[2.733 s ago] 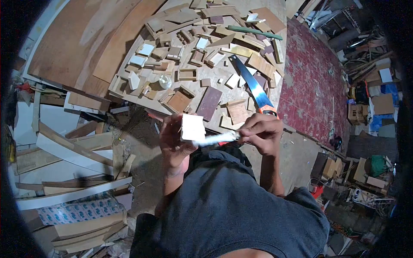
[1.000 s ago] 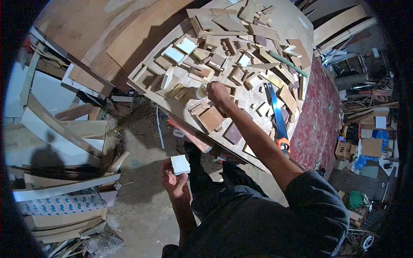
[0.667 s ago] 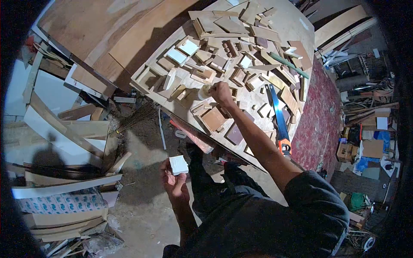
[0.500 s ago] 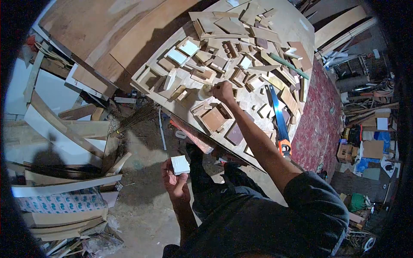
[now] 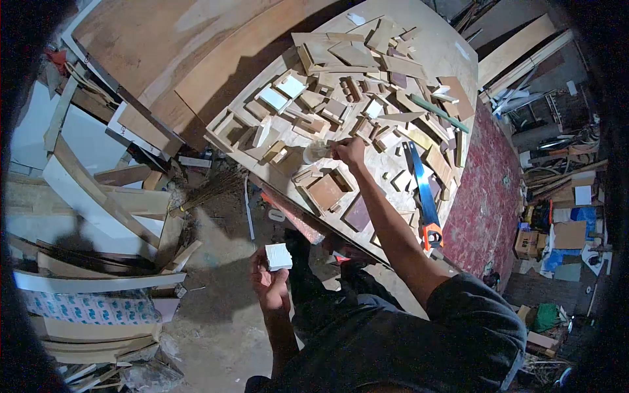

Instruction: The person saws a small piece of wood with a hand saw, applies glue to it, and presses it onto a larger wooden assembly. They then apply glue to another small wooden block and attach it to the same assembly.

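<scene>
A small square block [image 5: 279, 257] with a white top face sits in my left hand [image 5: 270, 283], gripped between thumb and fingers above the floor. My right hand [image 5: 348, 152] is closed over the table, its fingertips beside a small pale, translucent container [image 5: 316, 152]. What the fingers pinch there is hidden or too small to name. Just in front of that hand lies a shallow wooden box [image 5: 326, 191] with a brown inside. Small wood pieces surround it.
The worktable [image 5: 442, 29] bears many wood offcuts and a handsaw [image 5: 424, 193] with an orange handle. Stacked boards [image 5: 98, 196] and a straw broom [image 5: 209, 190] are on the left. Cardboard boxes [image 5: 526, 244] and clutter line the right.
My left hand and the block have shifted slightly right and down in view. My right hand has moved a little right and down, leaving more of the translucent container visible.
</scene>
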Demonstrator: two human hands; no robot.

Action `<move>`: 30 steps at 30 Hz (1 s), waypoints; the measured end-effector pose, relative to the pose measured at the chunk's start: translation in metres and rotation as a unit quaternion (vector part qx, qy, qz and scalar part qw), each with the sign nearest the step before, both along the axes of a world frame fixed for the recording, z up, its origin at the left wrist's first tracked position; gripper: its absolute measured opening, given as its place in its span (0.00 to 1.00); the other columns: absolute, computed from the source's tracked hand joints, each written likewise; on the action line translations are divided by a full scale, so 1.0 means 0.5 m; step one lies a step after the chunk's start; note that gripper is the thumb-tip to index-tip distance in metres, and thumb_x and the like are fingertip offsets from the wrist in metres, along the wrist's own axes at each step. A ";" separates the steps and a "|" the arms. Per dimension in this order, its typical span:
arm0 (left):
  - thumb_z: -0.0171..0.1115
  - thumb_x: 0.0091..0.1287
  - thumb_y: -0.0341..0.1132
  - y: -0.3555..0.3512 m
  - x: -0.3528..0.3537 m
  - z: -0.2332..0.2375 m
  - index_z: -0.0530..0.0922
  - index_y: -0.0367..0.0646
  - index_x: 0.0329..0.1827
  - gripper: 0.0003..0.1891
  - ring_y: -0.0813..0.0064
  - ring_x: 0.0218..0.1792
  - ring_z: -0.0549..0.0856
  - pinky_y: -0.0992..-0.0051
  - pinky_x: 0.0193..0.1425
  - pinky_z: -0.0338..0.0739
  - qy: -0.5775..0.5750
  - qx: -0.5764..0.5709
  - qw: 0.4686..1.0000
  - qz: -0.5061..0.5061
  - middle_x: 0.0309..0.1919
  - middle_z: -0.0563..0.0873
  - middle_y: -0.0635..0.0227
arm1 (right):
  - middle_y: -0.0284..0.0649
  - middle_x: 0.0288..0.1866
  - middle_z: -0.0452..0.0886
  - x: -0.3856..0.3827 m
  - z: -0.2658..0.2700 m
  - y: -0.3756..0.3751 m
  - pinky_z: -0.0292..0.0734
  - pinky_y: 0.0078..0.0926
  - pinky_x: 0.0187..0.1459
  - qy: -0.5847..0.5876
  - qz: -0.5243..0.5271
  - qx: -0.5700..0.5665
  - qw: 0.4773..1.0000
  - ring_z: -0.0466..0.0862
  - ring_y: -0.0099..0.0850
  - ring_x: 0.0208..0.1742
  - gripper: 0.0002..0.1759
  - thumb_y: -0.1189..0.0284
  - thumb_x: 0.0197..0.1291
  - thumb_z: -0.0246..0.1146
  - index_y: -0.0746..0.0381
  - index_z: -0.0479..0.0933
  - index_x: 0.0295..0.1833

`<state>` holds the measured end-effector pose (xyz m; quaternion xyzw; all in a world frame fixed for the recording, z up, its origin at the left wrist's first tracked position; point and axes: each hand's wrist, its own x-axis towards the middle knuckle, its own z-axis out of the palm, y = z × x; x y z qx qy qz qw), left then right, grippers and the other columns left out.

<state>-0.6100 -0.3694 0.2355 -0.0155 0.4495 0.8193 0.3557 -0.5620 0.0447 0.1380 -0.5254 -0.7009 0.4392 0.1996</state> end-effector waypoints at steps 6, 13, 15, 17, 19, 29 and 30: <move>0.70 0.53 0.20 0.022 -0.002 0.053 0.73 0.39 0.62 0.31 0.66 0.54 0.81 0.66 0.59 0.76 0.010 0.029 1.000 0.005 0.52 0.81 0.62 | 0.44 0.24 0.84 0.023 0.018 -0.014 0.83 0.26 0.26 0.092 -0.069 -0.097 0.989 0.83 0.28 0.21 0.08 0.78 0.57 0.68 0.75 0.84 0.32; 0.73 0.53 0.22 0.039 0.000 0.104 0.73 0.39 0.62 0.31 0.68 0.53 0.81 0.67 0.58 0.76 0.013 0.011 1.000 0.005 0.51 0.81 0.64 | 0.45 0.27 0.85 0.051 0.019 -0.032 0.86 0.28 0.28 0.156 -0.129 -0.140 0.969 0.85 0.31 0.24 0.07 0.79 0.59 0.66 0.75 0.83 0.34; 0.75 0.52 0.25 0.045 0.003 0.121 0.73 0.40 0.61 0.31 0.69 0.54 0.81 0.68 0.58 0.76 0.009 0.002 1.000 -0.002 0.51 0.81 0.64 | 0.45 0.28 0.85 0.071 0.024 -0.039 0.87 0.28 0.30 0.214 -0.129 -0.153 0.956 0.85 0.30 0.25 0.07 0.79 0.59 0.66 0.74 0.83 0.36; 0.76 0.52 0.26 0.050 0.003 0.134 0.73 0.40 0.61 0.32 0.70 0.54 0.80 0.68 0.59 0.75 0.018 -0.010 1.000 -0.014 0.51 0.81 0.64 | 0.45 0.29 0.85 0.095 0.028 -0.040 0.87 0.28 0.31 0.224 -0.109 -0.157 0.956 0.86 0.30 0.26 0.07 0.78 0.59 0.65 0.74 0.83 0.37; 0.77 0.52 0.27 0.060 0.005 0.147 0.73 0.40 0.61 0.32 0.70 0.54 0.80 0.69 0.60 0.75 0.028 -0.021 0.999 -0.028 0.52 0.81 0.65 | 0.43 0.30 0.85 0.113 0.070 -0.065 0.87 0.29 0.34 0.239 -0.098 -0.168 0.951 0.86 0.30 0.28 0.07 0.77 0.61 0.64 0.72 0.83 0.38; 0.77 0.52 0.27 0.157 0.028 0.227 0.72 0.39 0.63 0.34 0.71 0.53 0.82 0.71 0.57 0.78 0.073 0.100 0.990 -0.071 0.55 0.81 0.64 | 0.42 0.33 0.83 0.268 0.499 -0.278 0.81 0.26 0.35 0.377 0.036 -0.134 0.916 0.83 0.28 0.29 0.07 0.78 0.62 0.67 0.71 0.82 0.42; 0.77 0.52 0.27 0.168 0.034 0.244 0.72 0.39 0.63 0.34 0.71 0.53 0.82 0.71 0.57 0.78 0.072 0.102 0.989 -0.075 0.55 0.81 0.64 | 0.43 0.33 0.84 0.283 0.531 -0.296 0.81 0.26 0.35 0.392 0.041 -0.118 0.912 0.83 0.28 0.29 0.07 0.78 0.61 0.68 0.71 0.83 0.43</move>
